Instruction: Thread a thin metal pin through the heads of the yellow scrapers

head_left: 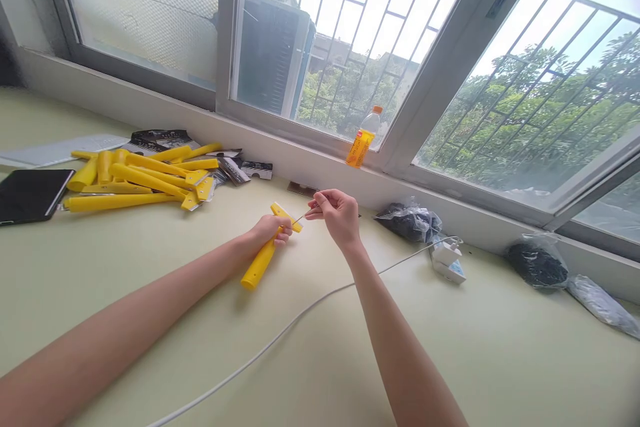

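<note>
My left grip (274,230) holds a yellow scraper (260,264).
At its two o'clock, my right grip (336,213) pinches a thin metal shaft (299,219); the scraper pile (145,179) lies at ten o'clock.

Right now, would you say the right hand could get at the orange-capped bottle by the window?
Probably yes: nothing seems to stand between the right hand and the bottle, though that hand holds a thin tool.

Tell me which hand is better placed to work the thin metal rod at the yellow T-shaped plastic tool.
The right hand, most likely: it holds the thin metal rod, which points toward the yellow T-shaped plastic tool. The left hand is busy gripping that tool.
</note>
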A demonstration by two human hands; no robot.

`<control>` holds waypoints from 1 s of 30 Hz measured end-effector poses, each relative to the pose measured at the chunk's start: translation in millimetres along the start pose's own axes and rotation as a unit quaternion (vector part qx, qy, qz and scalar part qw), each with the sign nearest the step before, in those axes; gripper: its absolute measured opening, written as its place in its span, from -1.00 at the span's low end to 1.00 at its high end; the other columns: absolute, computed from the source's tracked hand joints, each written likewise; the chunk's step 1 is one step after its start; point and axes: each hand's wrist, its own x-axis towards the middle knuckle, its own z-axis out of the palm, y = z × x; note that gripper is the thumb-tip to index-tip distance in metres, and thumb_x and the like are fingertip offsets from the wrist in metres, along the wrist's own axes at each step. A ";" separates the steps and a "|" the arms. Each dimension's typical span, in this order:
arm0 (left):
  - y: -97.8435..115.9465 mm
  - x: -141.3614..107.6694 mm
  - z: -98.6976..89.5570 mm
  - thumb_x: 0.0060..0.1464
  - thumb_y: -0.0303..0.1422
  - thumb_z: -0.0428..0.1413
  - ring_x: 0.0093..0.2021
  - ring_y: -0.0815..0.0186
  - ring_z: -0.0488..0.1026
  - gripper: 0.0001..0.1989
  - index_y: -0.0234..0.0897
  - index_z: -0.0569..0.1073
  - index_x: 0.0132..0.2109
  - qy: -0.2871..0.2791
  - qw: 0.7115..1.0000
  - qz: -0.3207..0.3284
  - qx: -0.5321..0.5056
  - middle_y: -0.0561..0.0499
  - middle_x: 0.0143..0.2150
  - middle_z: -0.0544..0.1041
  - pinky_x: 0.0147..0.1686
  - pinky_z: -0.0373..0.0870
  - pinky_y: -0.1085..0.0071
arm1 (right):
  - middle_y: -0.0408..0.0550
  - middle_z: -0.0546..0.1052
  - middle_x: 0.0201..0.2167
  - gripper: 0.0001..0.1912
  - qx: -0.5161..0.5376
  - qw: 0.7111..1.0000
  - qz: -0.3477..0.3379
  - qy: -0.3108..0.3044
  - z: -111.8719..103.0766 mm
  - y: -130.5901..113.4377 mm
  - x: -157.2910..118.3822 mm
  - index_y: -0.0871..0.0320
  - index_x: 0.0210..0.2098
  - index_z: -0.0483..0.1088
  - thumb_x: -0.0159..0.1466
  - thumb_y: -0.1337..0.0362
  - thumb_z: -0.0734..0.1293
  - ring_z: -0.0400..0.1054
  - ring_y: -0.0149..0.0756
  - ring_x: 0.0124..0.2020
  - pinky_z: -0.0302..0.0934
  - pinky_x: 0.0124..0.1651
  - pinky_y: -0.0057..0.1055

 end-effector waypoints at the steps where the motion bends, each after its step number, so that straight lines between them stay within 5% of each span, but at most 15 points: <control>1: -0.5 0.5 -0.4 -0.13 -0.51 0.17 -0.58 0.56 0.06 -0.81 -0.32 0.25 -0.45 -0.001 1.000 0.002 -0.001 0.07 -0.48 0.22 -0.69 0.02 0.62 | 0.00 0.58 -0.45 -0.73 0.002 1.000 -0.002 -0.005 0.0 0.5 0.4 0.24 -0.34 0.47 0.23 0.11 0.43 0.56 -0.22 -0.51 0.56 -0.39 -0.30; 8: -1.4 2.8 -1.1 -0.13 -0.51 0.17 -0.59 0.55 0.08 -0.83 -0.32 0.28 -0.43 0.003 1.000 0.004 -0.009 0.08 -0.49 0.24 -0.69 0.04 0.62 | -0.08 0.54 -0.38 -0.57 0.024 0.998 -0.003 -0.053 1.5 1.4 3.7 0.21 -0.07 0.47 0.25 0.00 0.42 0.55 -0.29 -0.47 0.56 -0.32 -0.28; 17: -6.3 29.2 -14.7 -0.19 -0.45 0.27 -0.66 0.59 0.07 -0.73 -0.30 0.29 -0.39 0.008 0.999 -0.021 -0.022 0.16 -0.51 0.21 -0.76 -0.01 0.64 | -0.12 0.52 -0.44 -0.76 0.021 0.997 -0.035 -0.067 2.2 0.2 4.9 0.19 -0.34 0.44 0.29 0.12 0.38 0.52 -0.35 -0.54 0.48 -0.45 -0.42; 22: -3.1 24.8 -11.5 -0.18 -0.47 0.26 -0.66 0.59 0.07 -0.73 -0.29 0.27 -0.40 0.014 0.999 -0.024 -0.031 0.16 -0.52 0.20 -0.76 -0.02 0.65 | -0.15 0.53 -0.41 -0.74 0.004 0.999 -0.037 -0.017 11.5 5.7 4.8 0.16 -0.15 0.52 0.30 0.11 0.37 0.50 -0.40 -0.56 0.45 -0.48 -0.46; 26: -0.3 14.8 -4.3 -0.15 -0.50 0.21 -0.65 0.59 0.08 -0.78 -0.31 0.29 -0.38 0.027 0.999 -0.015 -0.030 0.14 -0.51 0.21 -0.74 -0.01 0.66 | -0.03 0.59 -0.24 -0.64 0.035 0.998 -0.023 -0.053 9.5 0.5 4.9 0.18 -0.03 0.50 0.29 0.08 0.38 0.56 -0.34 -0.47 0.53 -0.32 -0.34; 30: -2.8 16.9 -4.3 -0.15 -0.52 0.18 -0.65 0.60 0.06 -0.78 -0.30 0.25 -0.40 0.015 0.999 -0.024 -0.039 0.15 -0.52 0.19 -0.74 -0.02 0.65 | -0.02 0.57 -0.43 -0.69 0.034 0.997 -0.020 -0.067 0.3 -8.0 4.0 0.24 -0.31 0.49 0.20 0.07 0.46 0.55 -0.24 -0.50 0.53 -0.40 -0.32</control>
